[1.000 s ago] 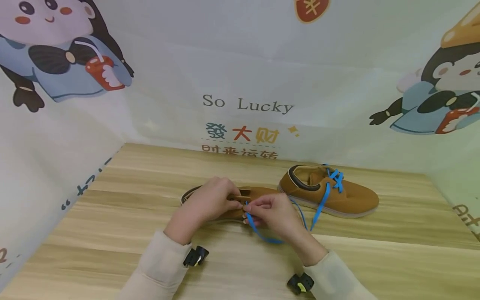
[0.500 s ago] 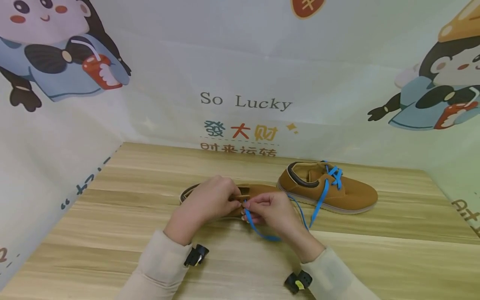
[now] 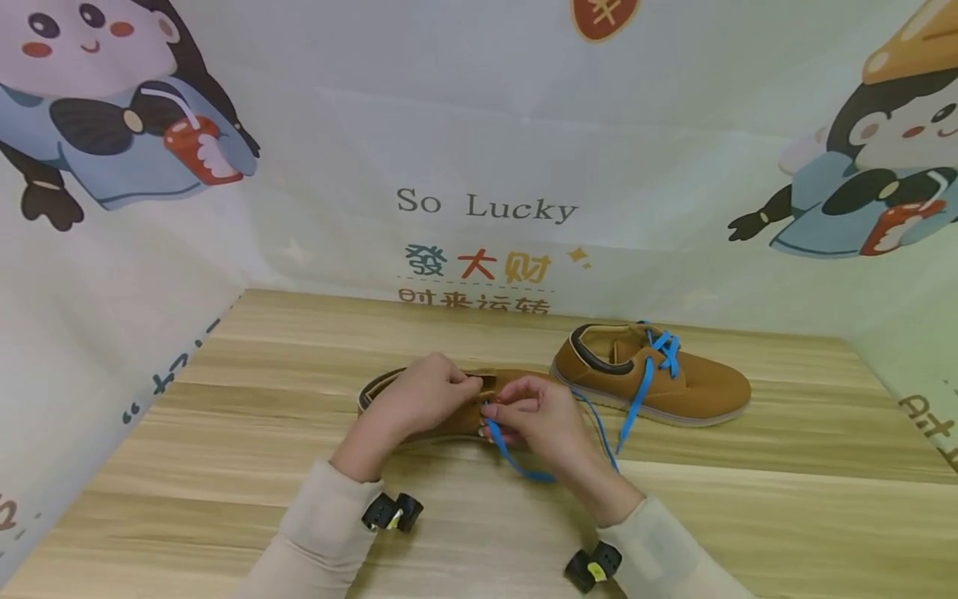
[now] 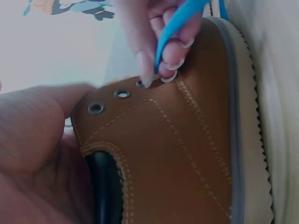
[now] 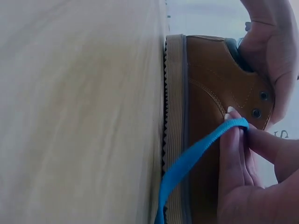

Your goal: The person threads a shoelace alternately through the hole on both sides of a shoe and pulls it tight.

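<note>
A brown shoe [image 3: 524, 381] lies on the table, partly behind both hands. My left hand [image 3: 422, 395] grips the top of its lacing flap, thumb along the edge beside two bare metal eyelets [image 4: 123, 94]; the other fingers are hidden behind the leather. Farther toward the toe, my right hand [image 3: 542, 416] pinches a blue shoelace [image 5: 182, 168] between thumb and fingers. In the left wrist view, those fingertips are right at another eyelet near the flap's lower end. From the pinch the lace droops in a loop in front of the shoe.
A matching brown shoe [image 3: 703, 391], laced in blue, stands behind to the right, a lace end hanging over its side. Another strand of blue lace [image 3: 602, 424] runs across the wooden table [image 3: 187, 433] between the shoes. Printed cloth [image 3: 486, 150] encloses the back and sides.
My left thumb and fingers have shifted up and back along the flap, away from my right fingertips. The right hand stays at the eyelet with the lace.
</note>
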Motion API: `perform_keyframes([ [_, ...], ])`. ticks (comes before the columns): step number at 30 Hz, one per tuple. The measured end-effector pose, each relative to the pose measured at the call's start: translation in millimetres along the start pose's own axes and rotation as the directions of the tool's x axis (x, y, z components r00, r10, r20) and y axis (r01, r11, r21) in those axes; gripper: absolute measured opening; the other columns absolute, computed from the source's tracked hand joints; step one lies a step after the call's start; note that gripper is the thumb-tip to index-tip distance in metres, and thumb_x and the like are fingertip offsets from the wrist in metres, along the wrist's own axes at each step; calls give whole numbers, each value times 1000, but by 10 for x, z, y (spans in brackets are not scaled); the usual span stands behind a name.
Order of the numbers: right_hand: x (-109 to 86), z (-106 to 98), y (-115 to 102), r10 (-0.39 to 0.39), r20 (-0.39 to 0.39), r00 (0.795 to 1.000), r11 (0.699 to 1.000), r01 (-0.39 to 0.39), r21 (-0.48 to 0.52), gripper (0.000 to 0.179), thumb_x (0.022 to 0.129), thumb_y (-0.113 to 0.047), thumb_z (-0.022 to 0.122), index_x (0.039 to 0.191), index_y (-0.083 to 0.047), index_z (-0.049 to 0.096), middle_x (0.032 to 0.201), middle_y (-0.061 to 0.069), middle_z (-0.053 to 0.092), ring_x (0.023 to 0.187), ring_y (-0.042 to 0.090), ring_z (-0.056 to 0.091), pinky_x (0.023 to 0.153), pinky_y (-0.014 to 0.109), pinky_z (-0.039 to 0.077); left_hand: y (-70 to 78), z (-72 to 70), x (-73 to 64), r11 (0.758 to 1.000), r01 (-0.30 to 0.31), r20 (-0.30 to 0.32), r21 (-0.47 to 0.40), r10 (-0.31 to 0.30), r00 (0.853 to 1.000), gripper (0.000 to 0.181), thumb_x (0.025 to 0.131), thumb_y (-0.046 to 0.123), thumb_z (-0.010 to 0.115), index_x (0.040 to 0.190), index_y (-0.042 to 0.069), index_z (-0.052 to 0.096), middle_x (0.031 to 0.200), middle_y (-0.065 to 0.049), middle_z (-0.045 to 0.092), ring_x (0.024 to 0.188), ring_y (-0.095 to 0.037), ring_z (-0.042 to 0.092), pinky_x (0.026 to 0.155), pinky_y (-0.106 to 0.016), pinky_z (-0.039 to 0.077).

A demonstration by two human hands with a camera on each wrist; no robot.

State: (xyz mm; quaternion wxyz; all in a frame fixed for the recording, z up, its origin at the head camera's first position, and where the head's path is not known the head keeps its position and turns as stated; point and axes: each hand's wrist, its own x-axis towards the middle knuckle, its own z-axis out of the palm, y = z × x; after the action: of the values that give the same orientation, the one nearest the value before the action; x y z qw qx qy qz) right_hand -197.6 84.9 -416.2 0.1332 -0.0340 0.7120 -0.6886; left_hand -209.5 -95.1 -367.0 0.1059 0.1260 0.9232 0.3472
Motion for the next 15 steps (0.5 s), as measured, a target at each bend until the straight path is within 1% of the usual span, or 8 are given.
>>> perform_keyframes([
  [3, 1, -20, -5, -8, 46, 999, 1000, 7, 5, 17, 91, 5, 68, 103, 3, 56, 86, 13, 78, 73, 13, 75, 72, 28, 62, -17, -22, -9, 999, -16, 46, -43, 18, 999, 51, 98, 25, 60, 49, 15, 46, 50, 10, 27, 50, -6, 25, 51, -22, 22],
  [5, -3, -41, -16, -15, 74, 997, 1000, 16, -16, 16, 92, 7, 65, 104, 4, 54, 90, 18, 78, 76, 13, 75, 74, 28, 62, -23, -33, -10, 998, -31, 53, -59, 34, 998, 44, 96, 26, 63, 54, 12, 61, 52, 10, 43, 54, -6, 35, 54, -21, 29],
  [6, -6, -52, -24, -16, 85, 996, 999, 18, -28, 16, 93, 8, 63, 105, 4, 53, 92, 20, 78, 78, 14, 76, 75, 29, 62, -22, -35, -10, 997, -41, 53, -64, 45, 998, 39, 95, 25, 64, 59, 11, 69, 56, 9, 52, 58, -6, 40, 56, -21, 33],
  [8, -15, -72, -41, -21, 102, 995, 998, 27, -58, 17, 94, 9, 62, 107, 4, 53, 95, 22, 77, 81, 16, 76, 76, 30, 62, -20, -31, -8, 996, -59, 44, -65, 62, 997, 27, 93, 23, 66, 72, 11, 79, 70, 5, 69, 68, -7, 50, 63, -21, 40],
  [10, -19, -85, -56, -21, 116, 993, 996, 31, -83, 18, 94, 9, 62, 109, 5, 53, 96, 23, 77, 83, 17, 76, 77, 31, 62, -9, -16, -3, 996, -79, 21, -45, 81, 997, 19, 91, 21, 68, 83, 14, 83, 88, 2, 78, 78, -7, 57, 70, -21, 45],
  [13, -28, -94, -76, -15, 126, 992, 994, 28, -102, 22, 94, 6, 64, 113, 5, 53, 96, 21, 77, 83, 17, 76, 78, 32, 62, 19, 21, 6, 997, -80, -14, -15, 80, 997, 19, 91, 17, 68, 81, 12, 83, 86, 1, 77, 73, -8, 55, 66, -22, 43],
  [15, -31, -95, -82, -7, 129, 992, 993, 22, -117, 25, 94, 4, 65, 116, 5, 54, 95, 18, 78, 81, 15, 76, 77, 30, 62, 46, 41, 3, 998, -67, -47, 3, 67, 997, 23, 93, 18, 67, 75, 10, 80, 74, 3, 71, 64, -8, 50, 58, -22, 39],
])
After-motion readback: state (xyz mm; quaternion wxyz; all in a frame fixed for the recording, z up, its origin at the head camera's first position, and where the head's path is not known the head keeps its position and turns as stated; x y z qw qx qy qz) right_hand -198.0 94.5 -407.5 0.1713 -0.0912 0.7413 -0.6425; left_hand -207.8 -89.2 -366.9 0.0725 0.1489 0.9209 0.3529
